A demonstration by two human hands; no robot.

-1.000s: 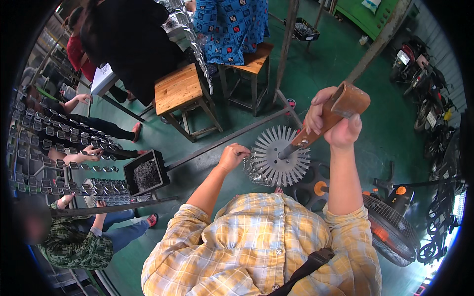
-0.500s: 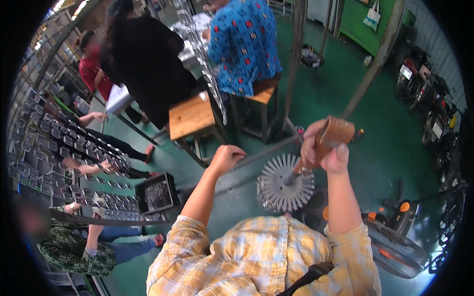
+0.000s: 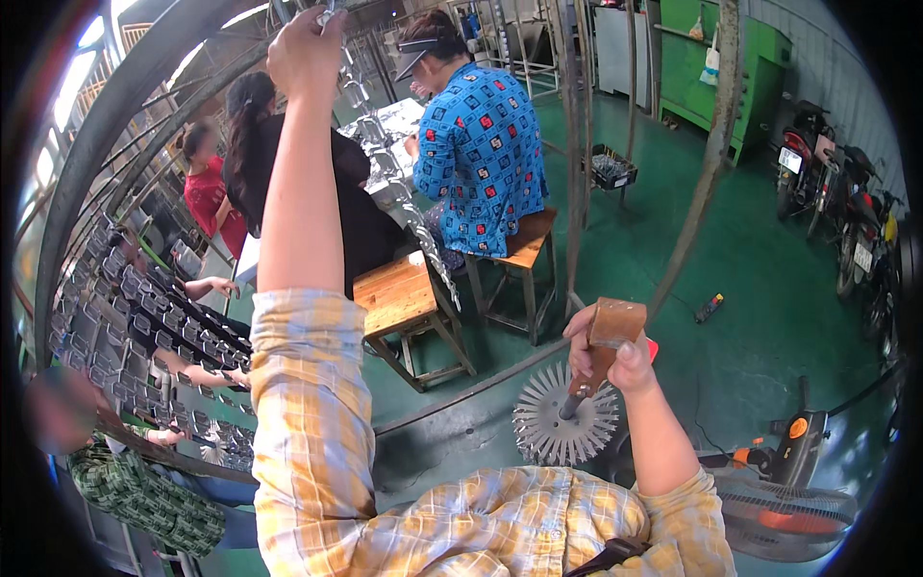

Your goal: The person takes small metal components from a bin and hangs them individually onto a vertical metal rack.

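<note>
My left hand (image 3: pixel 306 50) is raised high at the upper edge, its fingers pinched on a small shiny metal piece (image 3: pixel 325 16). Just beside it hangs a string of linked metal parts (image 3: pixel 389 159), slanting down toward the stools. Lower right, my right hand (image 3: pixel 615 361) is wrapped round a brown handle (image 3: pixel 618 323) with a broad, riveted top. From this handle a short grey rod runs down to the hub of a round metal disc (image 3: pixel 553 435), ringed with flat radial pieces. The disc hangs in front of my body, above the floor.
Several people sit or stand ahead and left, one in a blue patterned shirt (image 3: pixel 486 154). Wooden stools (image 3: pixel 399 296) stand close in front. Rows of hanging metal parts (image 3: pixel 144 327) fill the left. A floor fan (image 3: pixel 784 510) is lower right; motorbikes (image 3: pixel 846 212) line the right wall.
My left hand has risen from waist height to the top of the view and now pinches a small metal piece. My right hand, still gripping the handle, appears lower.
</note>
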